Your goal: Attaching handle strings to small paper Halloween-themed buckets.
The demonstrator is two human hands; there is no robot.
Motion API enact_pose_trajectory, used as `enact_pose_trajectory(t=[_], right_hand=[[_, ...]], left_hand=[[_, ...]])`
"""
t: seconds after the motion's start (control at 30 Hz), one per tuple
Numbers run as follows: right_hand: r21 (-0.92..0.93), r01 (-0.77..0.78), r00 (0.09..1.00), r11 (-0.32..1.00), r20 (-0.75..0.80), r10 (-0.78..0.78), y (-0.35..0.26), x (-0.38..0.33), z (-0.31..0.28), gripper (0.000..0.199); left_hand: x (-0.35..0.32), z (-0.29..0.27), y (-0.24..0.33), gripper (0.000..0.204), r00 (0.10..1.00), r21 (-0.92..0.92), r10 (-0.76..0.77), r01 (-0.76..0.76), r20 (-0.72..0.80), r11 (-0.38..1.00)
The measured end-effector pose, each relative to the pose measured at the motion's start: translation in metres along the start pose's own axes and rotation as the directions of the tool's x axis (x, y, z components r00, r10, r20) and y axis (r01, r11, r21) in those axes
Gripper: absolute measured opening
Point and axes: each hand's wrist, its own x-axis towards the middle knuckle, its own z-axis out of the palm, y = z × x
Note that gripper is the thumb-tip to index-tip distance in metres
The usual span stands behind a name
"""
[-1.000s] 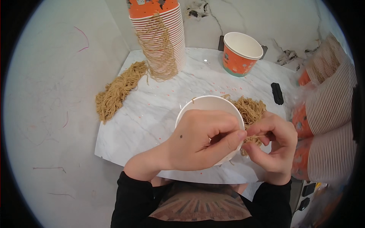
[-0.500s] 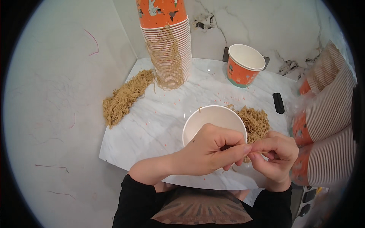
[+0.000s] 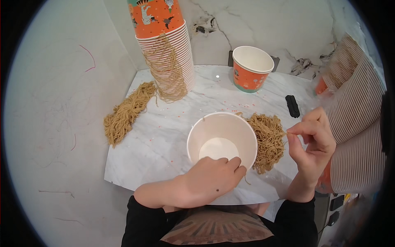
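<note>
A large paper tub point(image 3: 222, 142), white inside, stands in front of me with its mouth facing up. My left hand point(image 3: 214, 181) is curled over its near rim, the fingertips partly hidden. To the tub's right lies a loose tangle of tan yarn point(image 3: 269, 144). Beside that tangle my right hand point(image 3: 310, 138) is raised, thumb and forefinger pinched together on what looks like the end of a thin yarn strand. A short yarn strand also hangs by the tub's near right side.
At the back left rises a tall stack of orange tubs point(image 3: 168, 61) draped with yarn. A yarn bundle point(image 3: 129, 111) lies left of it. Farther back stands an orange tub point(image 3: 253, 70). A black object point(image 3: 292, 106) lies at right, near wrapped tub stacks point(image 3: 354, 123).
My hands have parted. The left moved down and left onto the tub's near rim; the right moved up beside the yarn tangle. The view has shifted slightly.
</note>
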Motion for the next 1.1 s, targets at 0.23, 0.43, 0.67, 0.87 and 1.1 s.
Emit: enact_pose_trajectory(t=[0.23, 0.43, 0.67, 0.87, 1.1], right_hand=[[0.122, 0.084, 0.974, 0.989, 0.200, -0.107, -0.001, 0.001, 0.005, 0.019], [0.010, 0.294, 0.948, 0.956, 0.129, -0.292, 0.008, -0.007, 0.030, 0.025], [-0.013, 0.333, 0.934, 0.943, 0.139, -0.328, 0.006, -0.006, 0.032, 0.027], [-0.038, 0.349, 0.930, 0.936, 0.140, -0.341, 0.004, -0.009, 0.033, 0.026], [-0.077, 0.361, 0.925, 0.929, 0.158, -0.346, 0.002, -0.010, 0.034, 0.026]], left_hand=[[-0.002, -0.030, -0.006, 0.041, 0.876, -0.543, -0.302, 0.056, -0.376, 0.838], [0.001, -0.025, -0.011, 0.041, 0.843, -0.702, -0.356, -0.035, -0.403, 0.711], [0.003, -0.021, -0.011, 0.040, 0.835, -0.730, -0.364, -0.063, -0.412, 0.681], [0.002, -0.020, -0.008, 0.041, 0.844, -0.744, -0.360, -0.067, -0.398, 0.665], [0.005, -0.020, -0.010, 0.043, 0.850, -0.736, -0.363, -0.041, -0.381, 0.676]])
